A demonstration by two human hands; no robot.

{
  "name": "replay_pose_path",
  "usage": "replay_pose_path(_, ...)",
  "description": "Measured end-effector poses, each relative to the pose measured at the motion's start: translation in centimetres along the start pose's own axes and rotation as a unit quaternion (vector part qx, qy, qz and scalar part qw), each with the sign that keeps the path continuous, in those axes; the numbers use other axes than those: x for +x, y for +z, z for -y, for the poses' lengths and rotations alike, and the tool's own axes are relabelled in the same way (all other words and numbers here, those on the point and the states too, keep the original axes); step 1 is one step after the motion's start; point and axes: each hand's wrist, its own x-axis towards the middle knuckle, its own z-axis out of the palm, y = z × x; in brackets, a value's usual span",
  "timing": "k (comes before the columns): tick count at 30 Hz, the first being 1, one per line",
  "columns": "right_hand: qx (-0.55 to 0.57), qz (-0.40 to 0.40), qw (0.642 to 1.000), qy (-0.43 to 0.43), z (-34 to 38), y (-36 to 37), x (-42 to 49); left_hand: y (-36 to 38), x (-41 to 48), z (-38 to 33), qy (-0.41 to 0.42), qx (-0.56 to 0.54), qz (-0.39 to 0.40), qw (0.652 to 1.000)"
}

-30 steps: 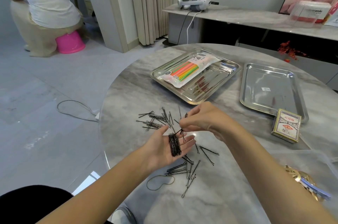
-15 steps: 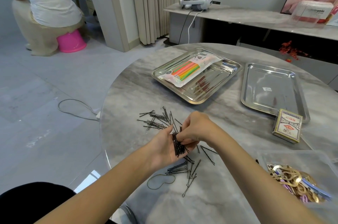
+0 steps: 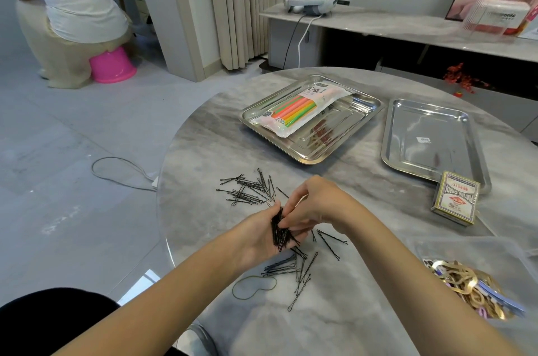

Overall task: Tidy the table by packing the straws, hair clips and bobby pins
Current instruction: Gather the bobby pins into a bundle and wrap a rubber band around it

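1. The left hand (image 3: pixel 256 236) lies palm up over the near part of the round marble table (image 3: pixel 203 152), and a tight bundle of bobby pins (image 3: pixel 280 232) lies across its palm. The thumb stands up beside the bundle and the fingers curl loosely under it. Their tips are mostly hidden by the other hand.
2. The right hand (image 3: pixel 316 204) reaches in from above. Its thumb and bent fingers close on the upper part of the same bundle, pinching the pins. Exactly how many fingers touch cannot be told.
3. Loose bobby pins (image 3: pixel 250 189) lie scattered on the table just beyond the hands. More lie under and in front of them, beside a thin rubber band (image 3: pixel 254 287).
4. Further back, a steel tray (image 3: pixel 308 159) holds a sealed pack of straws (image 3: pixel 294 111) – green, orange and yellow – lying slantwise in it.
5. A second tray (image 3: pixel 387 152) sits to the right of the first, apart from it. A box of playing cards (image 3: pixel 455 201) lies against its near corner.
6. At the right edge, the hair clips (image 3: pixel 465 285) – gold, lilac and blue – are heaped inside a clear bag (image 3: pixel 495 253).
7. Off the table, a person (image 3: pixel 72 0) sits on a pink stool (image 3: pixel 112 66) with their back turned, and a white headset (image 3: pixel 311 0) rests on a long shelf.
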Motion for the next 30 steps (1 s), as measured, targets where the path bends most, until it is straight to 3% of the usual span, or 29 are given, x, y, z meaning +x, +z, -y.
replay_pose_path(5, 0.010, -0.075, 0.996, -0.045, -0.1, -0.1, 0.2, 0.1, -0.3, -0.3, -0.017, -0.029, 0.015, 0.999)
replay_pose_path(13, 0.064, -0.064, 0.976, -0.197, -1.6, -0.3, -0.1, 0.4, -0.5, -0.5, -0.029, -0.065, 0.022, 0.997)
replay_pose_path(15, 0.022, -0.044, 0.970, -0.237, -2.3, -0.6, -0.5, 0.3, -0.4, -0.4, -0.024, -0.045, 0.014, 0.999)
replay_pose_path(19, -0.107, 0.077, 0.961, -0.242, -4.1, -1.0, -2.0, 0.5, -0.4, -0.3, -0.032, -0.030, 0.031, 0.999)
replay_pose_path(21, -0.135, 0.086, 0.956, -0.247, -4.8, -0.7, -2.4, 1.0, -0.8, -0.2, -0.052, -0.049, 0.059, 0.996)
replay_pose_path(30, 0.022, 0.051, 0.962, -0.268, -5.1, 0.0, -1.8, 2.1, -1.9, 0.0, -0.062, -0.093, 0.108, 0.988)
